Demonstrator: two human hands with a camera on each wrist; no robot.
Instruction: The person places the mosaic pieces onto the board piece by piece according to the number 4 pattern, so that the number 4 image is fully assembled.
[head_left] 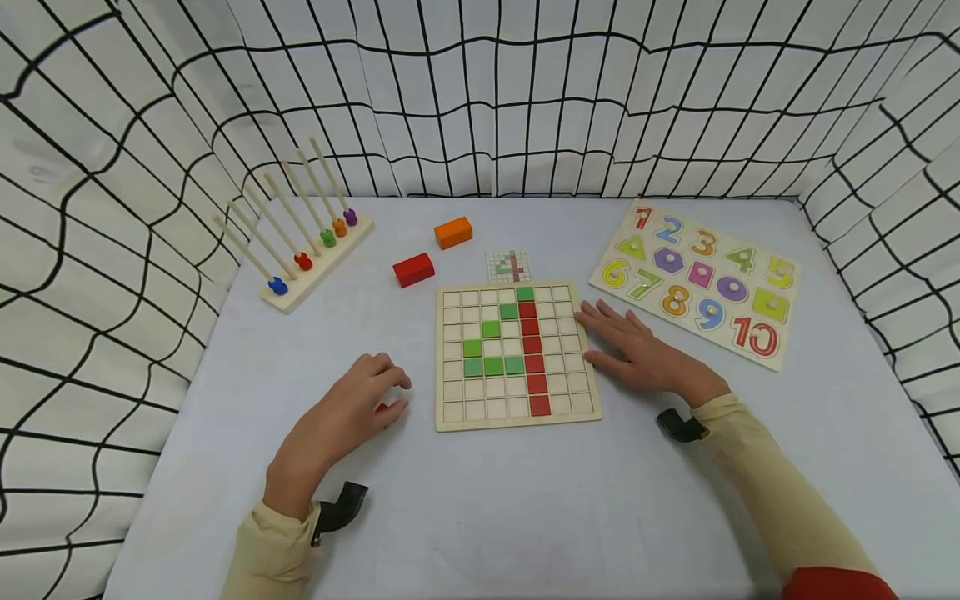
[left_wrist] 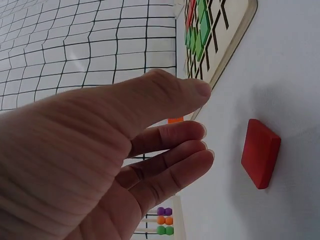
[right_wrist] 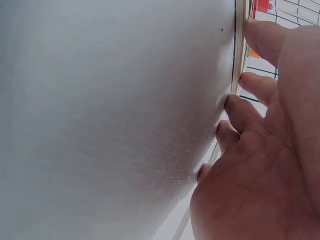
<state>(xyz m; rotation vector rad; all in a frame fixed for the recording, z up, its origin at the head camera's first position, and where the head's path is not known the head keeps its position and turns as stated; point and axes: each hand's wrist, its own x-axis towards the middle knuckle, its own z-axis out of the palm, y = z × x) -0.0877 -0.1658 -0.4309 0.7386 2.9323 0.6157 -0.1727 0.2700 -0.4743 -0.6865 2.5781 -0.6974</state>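
A wooden grid board (head_left: 562, 416) lies flat in the middle, holding a column of red tiles (head_left: 533, 344) and several green tiles (head_left: 493, 367). Left of it my left hand (head_left: 341, 425) hovers low over the table, fingers loosely bent, thumb apart from them. A loose red tile (left_wrist: 260, 154) lies on the table just beyond those fingertips, untouched; the head view shows only a sliver of it under the hand. My right hand (head_left: 637, 350) rests on the table with fingers spread, its fingertips against the board's right edge.
Behind the board lie a small pattern card (head_left: 508, 267), a red block (head_left: 414, 270) and an orange block (head_left: 453, 233). A pegged bead stand (head_left: 318, 267) is at the back left, a number puzzle (head_left: 697, 283) at the back right. Black netting (head_left: 480, 108) surrounds the table.
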